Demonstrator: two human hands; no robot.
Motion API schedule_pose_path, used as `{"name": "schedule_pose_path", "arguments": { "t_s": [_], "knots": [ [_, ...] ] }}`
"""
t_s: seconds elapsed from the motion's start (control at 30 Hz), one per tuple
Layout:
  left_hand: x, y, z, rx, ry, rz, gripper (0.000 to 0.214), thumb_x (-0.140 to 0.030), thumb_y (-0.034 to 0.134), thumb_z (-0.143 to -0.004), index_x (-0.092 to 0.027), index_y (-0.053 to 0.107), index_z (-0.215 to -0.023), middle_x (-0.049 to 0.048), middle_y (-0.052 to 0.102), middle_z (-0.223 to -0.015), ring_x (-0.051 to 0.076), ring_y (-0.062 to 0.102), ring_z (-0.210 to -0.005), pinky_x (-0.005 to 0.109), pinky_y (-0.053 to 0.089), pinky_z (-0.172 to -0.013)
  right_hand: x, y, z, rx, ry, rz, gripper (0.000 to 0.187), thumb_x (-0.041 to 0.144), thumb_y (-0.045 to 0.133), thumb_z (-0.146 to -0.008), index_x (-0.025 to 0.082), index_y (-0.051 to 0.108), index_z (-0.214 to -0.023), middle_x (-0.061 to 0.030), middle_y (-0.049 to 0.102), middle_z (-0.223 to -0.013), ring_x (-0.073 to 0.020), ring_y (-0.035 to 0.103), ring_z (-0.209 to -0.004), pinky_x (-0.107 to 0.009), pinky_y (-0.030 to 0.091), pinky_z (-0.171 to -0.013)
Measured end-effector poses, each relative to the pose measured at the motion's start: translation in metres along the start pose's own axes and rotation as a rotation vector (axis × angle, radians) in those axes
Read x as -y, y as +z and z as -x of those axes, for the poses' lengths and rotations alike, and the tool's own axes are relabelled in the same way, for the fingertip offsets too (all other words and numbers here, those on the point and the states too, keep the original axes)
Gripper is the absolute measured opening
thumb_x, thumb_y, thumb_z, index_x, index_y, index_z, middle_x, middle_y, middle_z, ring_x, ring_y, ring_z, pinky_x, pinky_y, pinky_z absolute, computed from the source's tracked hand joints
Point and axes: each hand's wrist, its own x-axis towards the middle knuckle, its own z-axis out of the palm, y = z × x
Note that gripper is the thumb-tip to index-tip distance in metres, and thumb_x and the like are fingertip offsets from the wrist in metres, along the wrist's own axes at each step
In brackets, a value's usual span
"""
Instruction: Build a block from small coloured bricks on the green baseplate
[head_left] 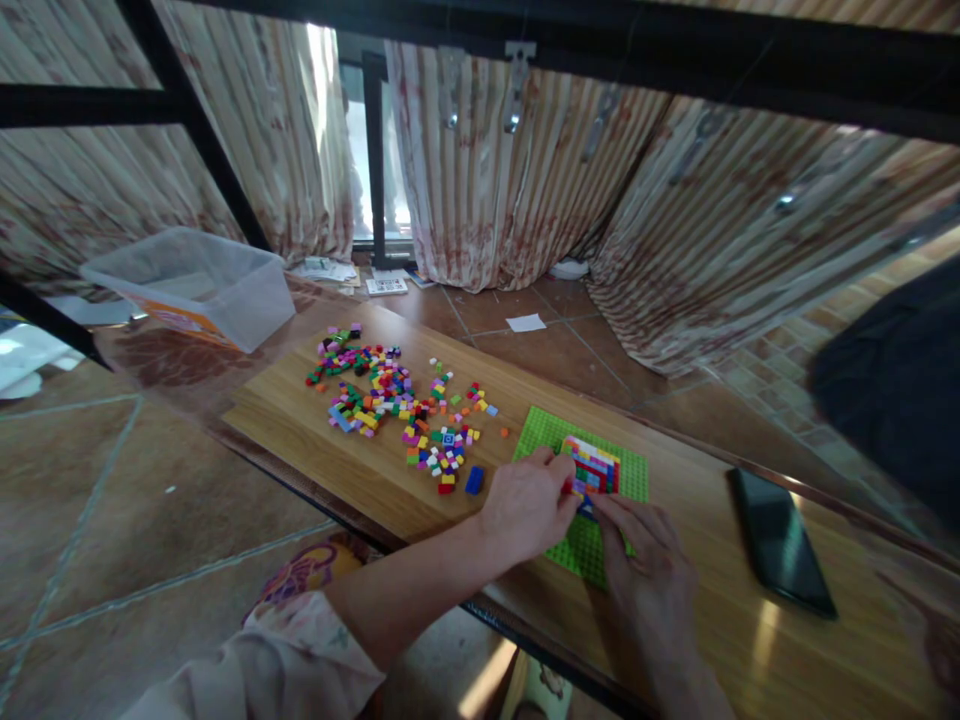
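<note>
A small structure of coloured toy bricks (598, 464), with white, yellow, red and blue rows, stands on a green baseplate (541, 428). My left hand (529, 505) is closed at its left front corner, fingers curled against the bricks. From the right front, my right hand (651, 565) reaches the same structure, thumb and fingers closed together at its near edge. Blue and yellow bits show between the fingertips; the exact pieces there are partly hidden. Left of the plate lies a loose blue brick (474, 480), touched by neither hand.
Many loose bricks (386, 385) are spread over the left half of the wooden board (300, 425). A clear plastic bin (259, 300) stands at the far left. A dark phone (780, 540) lies to the right. Black metal bars (750, 50) cross above, before striped curtains (480, 180).
</note>
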Motion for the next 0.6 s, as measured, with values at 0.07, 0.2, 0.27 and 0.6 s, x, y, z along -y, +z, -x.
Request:
{"name": "schedule_pose_path", "arguments": {
  "t_s": [0.07, 0.2, 0.27, 0.6],
  "knots": [
    [0.0, 0.0, 0.0, 0.003, -0.006, 0.0, 0.018, -0.037, 0.052, -0.09, -0.021, 0.057, -0.098, 0.0017, 0.061, -0.096, 0.018, 0.062, -0.085, 0.03, 0.052, -0.074, 0.0, 0.0, -0.001, 0.013, -0.011, 0.014, 0.022, 0.024, 0.052, -0.094, 0.02, 0.073, -0.102, -0.0064, 0.072, -0.098, -0.0192, 0.062, -0.09, -0.034, 0.051, -0.081],
    [0.0, -0.001, 0.0, 0.02, -0.015, 0.003, 0.02, -0.038, 0.051, -0.092, -0.021, 0.057, -0.1, 0.0026, 0.061, -0.097, 0.018, 0.062, -0.086, 0.03, 0.052, -0.074, 0.002, 0.001, 0.0, -0.01, 0.022, -0.018, 0.02, 0.025, 0.054, -0.093, 0.019, 0.073, -0.096, -0.007, 0.072, -0.096, -0.019, 0.063, -0.089, -0.034, 0.051, -0.081],
    [0.0, -0.001, -0.001, 0.019, -0.015, 0.003, 0.021, -0.038, 0.05, -0.092, -0.021, 0.057, -0.101, 0.0028, 0.062, -0.098, 0.018, 0.062, -0.086, 0.03, 0.052, -0.074, 0.003, 0.003, 0.001, -0.044, 0.073, -0.057, 0.017, 0.025, 0.057, -0.092, 0.019, 0.073, -0.093, -0.0065, 0.072, -0.094, -0.0186, 0.063, -0.088, -0.033, 0.051, -0.081],
    [0.0, 0.0, 0.0, 0.009, -0.008, 0.004, 0.019, -0.037, 0.051, -0.092, -0.02, 0.057, -0.1, 0.0026, 0.063, -0.098, 0.019, 0.063, -0.087, 0.029, 0.051, -0.073, 0.006, 0.01, 0.006, -0.104, 0.173, -0.168, 0.015, 0.024, 0.059, -0.09, 0.022, 0.073, -0.088, -0.0049, 0.072, -0.095, -0.0186, 0.063, -0.09, -0.036, 0.051, -0.085]
  ]
}}
